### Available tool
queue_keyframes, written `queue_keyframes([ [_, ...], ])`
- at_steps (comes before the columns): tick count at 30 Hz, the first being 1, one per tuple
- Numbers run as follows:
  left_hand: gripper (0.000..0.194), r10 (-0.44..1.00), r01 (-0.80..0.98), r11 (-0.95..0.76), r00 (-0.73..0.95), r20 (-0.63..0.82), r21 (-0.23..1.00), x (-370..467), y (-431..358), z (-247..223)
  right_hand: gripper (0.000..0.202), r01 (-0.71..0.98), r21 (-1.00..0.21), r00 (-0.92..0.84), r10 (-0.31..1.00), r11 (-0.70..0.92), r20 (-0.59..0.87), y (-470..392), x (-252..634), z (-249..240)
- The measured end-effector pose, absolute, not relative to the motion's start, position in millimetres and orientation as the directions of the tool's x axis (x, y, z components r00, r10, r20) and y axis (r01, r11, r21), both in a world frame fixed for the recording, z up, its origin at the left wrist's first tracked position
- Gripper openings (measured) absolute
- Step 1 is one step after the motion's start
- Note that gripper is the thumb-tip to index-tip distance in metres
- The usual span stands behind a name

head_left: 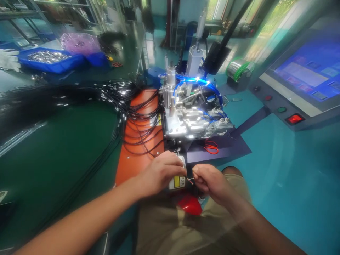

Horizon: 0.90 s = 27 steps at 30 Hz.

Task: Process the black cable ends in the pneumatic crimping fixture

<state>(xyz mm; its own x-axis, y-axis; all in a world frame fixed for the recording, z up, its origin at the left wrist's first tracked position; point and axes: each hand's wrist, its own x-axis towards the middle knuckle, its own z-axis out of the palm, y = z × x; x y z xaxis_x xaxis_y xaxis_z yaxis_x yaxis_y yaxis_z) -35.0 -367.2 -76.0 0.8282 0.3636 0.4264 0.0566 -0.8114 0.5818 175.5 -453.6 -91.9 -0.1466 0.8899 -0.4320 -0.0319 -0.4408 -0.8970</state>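
Note:
Above my lap, my left hand [167, 171] is closed on a thin black cable, most of it hidden by the fingers. Small coloured wires [190, 181] fan out from the cable end between my two hands. My right hand [209, 180] is curled shut close beside it, thumb and forefinger pinched at the wires' tips. Under my left hand sits a white box with a yellow label [177, 181]. Just beyond my hands stands a metal bench machine [196, 120] with cylinders and blue air tubes.
Many black cables [114, 95] drape over the green table [79, 141] and an orange panel [138, 159]. A solder wire spool [239, 70] and a control screen [305, 76] stand at right. Further back is a blue tray [60, 67] of small metal parts. Red cord [211, 147] lies below the machine.

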Motion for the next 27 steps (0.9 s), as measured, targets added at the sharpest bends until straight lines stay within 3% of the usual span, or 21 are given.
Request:
queue_keyframes([
  [2, 0.028, 0.366, 0.055, -0.804, 0.830, 0.421, 0.592, -35.1, -367.3, -76.0, 0.018, 0.196, -0.955, -0.046, 0.971, -0.222, -0.235, -456.7, 183.7, -93.0],
  [5, 0.029, 0.372, 0.055, -0.797, 0.830, 0.416, 0.601, -35.3, -367.6, -76.8, 0.016, 0.369, -0.922, -0.095, 0.992, 0.117, 0.088, -462.6, 191.6, -93.6],
  [8, 0.027, 0.373, 0.050, -0.794, 0.827, 0.421, 0.605, -35.7, -367.8, -77.6, 0.022, 0.360, -0.882, -0.199, 0.948, 0.305, 0.247, -465.6, 191.6, -94.1],
  [13, 0.024, 0.374, 0.060, -0.794, 0.833, 0.408, 0.605, -36.2, -367.5, -77.4, 0.019, 0.290, -0.865, -0.292, 0.899, 0.409, 0.327, -460.0, 185.7, -87.8],
  [16, 0.024, 0.370, 0.067, -0.803, 0.836, 0.406, 0.592, -36.1, -368.2, -77.0, 0.013, 0.352, -0.860, -0.324, 0.910, 0.369, 0.257, -456.2, 185.2, -78.3],
  [21, 0.024, 0.347, 0.078, -0.852, 0.825, 0.446, 0.518, -34.5, -370.9, -75.6, 0.017, 0.437, -0.886, -0.250, 0.967, 0.155, 0.046, -455.5, 185.6, -65.4],
  [24, 0.023, 0.303, 0.062, -0.891, 0.819, 0.488, 0.449, -33.4, -372.5, -73.5, 0.021, 0.337, -0.940, -0.223, 0.965, -0.056, -0.138, -457.2, 180.6, -64.5],
  [27, 0.023, 0.276, 0.063, -0.917, 0.813, 0.512, 0.394, -32.8, -374.4, -71.8, 0.027, 0.096, -0.937, -0.217, 0.912, -0.336, -0.349, -459.2, 172.7, -67.6],
])
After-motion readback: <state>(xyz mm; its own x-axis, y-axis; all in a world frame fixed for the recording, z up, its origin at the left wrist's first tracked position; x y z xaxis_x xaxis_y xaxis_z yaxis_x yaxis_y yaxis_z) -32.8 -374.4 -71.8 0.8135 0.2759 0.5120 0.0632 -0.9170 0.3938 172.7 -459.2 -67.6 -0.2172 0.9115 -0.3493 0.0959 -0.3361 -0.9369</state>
